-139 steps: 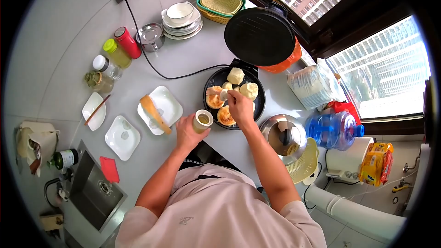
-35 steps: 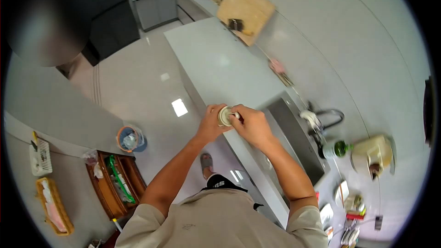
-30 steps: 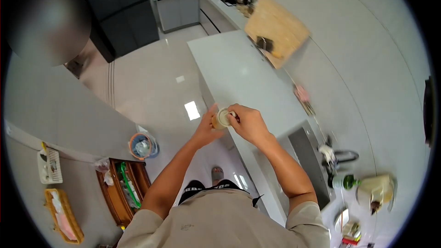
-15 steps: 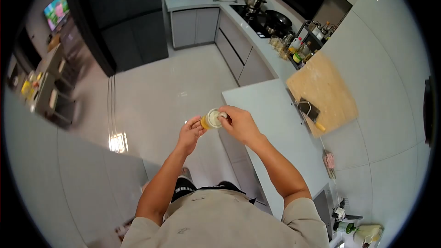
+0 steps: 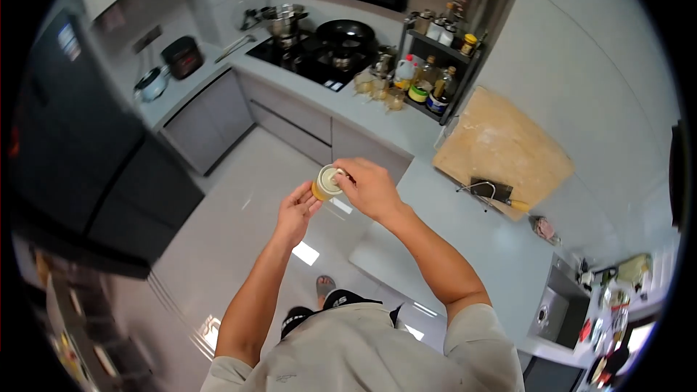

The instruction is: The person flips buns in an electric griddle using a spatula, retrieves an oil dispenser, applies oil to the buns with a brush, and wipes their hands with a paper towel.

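A small round jar [image 5: 319, 192] with a pale cream lid [image 5: 331, 179] and yellowish sides is held in front of my body, above the floor. My left hand [image 5: 296, 212] supports it from the left and below, its fingers against the jar's side. From the right, my right hand [image 5: 367, 187] grips the raised ring or knob on the lid between thumb and fingers. The lid faces up towards me and appears seated on the jar. Whatever is inside cannot be made out beyond its yellow colour.
The counter [image 5: 465, 236] runs along my right, with a wooden board [image 5: 501, 149] leaning on the wall and a sink [image 5: 563, 305] nearer me. Ahead are a black wok [image 5: 346, 30], a cooktop [image 5: 308, 58] and a rack [image 5: 465, 65] of bottles. A dark fridge [image 5: 87, 152] stands left.
My view has swung left-to-right across the room, so the cooktop and bottle rack now lie straight ahead and the sink shows. Both hands keep their hold on the jar and lid.
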The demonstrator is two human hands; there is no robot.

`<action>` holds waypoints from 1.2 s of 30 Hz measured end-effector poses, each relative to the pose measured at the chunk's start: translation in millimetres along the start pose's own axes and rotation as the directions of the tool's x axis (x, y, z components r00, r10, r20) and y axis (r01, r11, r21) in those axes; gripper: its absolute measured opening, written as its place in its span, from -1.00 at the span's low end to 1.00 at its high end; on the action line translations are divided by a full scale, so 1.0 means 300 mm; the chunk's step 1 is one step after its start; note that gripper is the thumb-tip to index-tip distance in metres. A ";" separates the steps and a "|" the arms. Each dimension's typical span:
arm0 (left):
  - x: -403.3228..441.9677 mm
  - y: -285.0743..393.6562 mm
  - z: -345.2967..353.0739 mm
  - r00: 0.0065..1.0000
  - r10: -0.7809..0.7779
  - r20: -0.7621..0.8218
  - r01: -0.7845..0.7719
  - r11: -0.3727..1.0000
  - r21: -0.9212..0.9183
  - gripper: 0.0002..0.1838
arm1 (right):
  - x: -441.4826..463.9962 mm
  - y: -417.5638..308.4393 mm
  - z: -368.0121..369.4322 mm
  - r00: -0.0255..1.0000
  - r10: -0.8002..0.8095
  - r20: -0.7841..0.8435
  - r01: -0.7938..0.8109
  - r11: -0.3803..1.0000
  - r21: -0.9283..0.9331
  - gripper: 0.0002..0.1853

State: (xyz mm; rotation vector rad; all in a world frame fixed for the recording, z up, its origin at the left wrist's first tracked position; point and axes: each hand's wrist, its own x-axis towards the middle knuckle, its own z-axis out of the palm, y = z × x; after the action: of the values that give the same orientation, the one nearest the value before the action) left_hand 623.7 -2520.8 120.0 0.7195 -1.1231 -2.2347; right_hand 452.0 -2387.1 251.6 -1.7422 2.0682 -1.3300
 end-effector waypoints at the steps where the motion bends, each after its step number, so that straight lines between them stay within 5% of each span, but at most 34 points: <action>1: 0.080 0.042 0.003 0.999 -0.021 0.037 0.021 1.000 0.010 -0.35 | 0.063 0.031 0.016 0.999 0.013 -0.032 -0.014 0.999 -0.039 -0.75; 7: 0.617 0.267 0.108 0.964 -0.170 0.207 0.162 0.985 0.058 -0.26 | 0.455 0.248 -0.019 0.971 0.044 -0.234 -0.096 0.972 -0.215 -0.75; 10: 0.873 0.303 0.169 0.925 -0.229 0.304 0.204 0.973 0.110 -0.25 | 0.585 0.343 -0.052 0.919 0.166 -0.358 -0.266 0.930 -0.252 -0.76; 18: 1.394 0.457 0.572 0.750 -0.279 0.600 0.207 0.960 0.187 -0.17 | 0.893 0.411 -0.319 0.726 0.079 -0.683 -0.462 0.791 -0.400 -0.80; 24: 1.656 0.540 0.946 0.653 -0.119 0.748 0.067 0.993 0.100 -0.07 | 1.123 0.573 -0.589 0.638 -0.057 -0.768 -0.520 0.704 -0.484 -0.81; 28: 1.831 0.553 1.175 0.686 -0.069 0.725 -0.118 0.972 0.205 -0.05 | 1.274 0.766 -0.796 0.600 -0.102 -0.794 -0.545 0.675 -0.498 -0.81; 36: 2.192 0.491 1.531 0.689 -0.024 0.724 -0.229 0.941 0.250 -0.09 | 1.531 1.140 -1.157 0.587 -0.173 -0.791 -0.555 0.625 -0.549 -0.77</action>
State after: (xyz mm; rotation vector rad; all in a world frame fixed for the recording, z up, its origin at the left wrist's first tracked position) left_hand -119.4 -2780.8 333.2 -0.1853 -1.8811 -2.3000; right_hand -155.6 -2610.5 422.9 -0.9218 3.6873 -1.3805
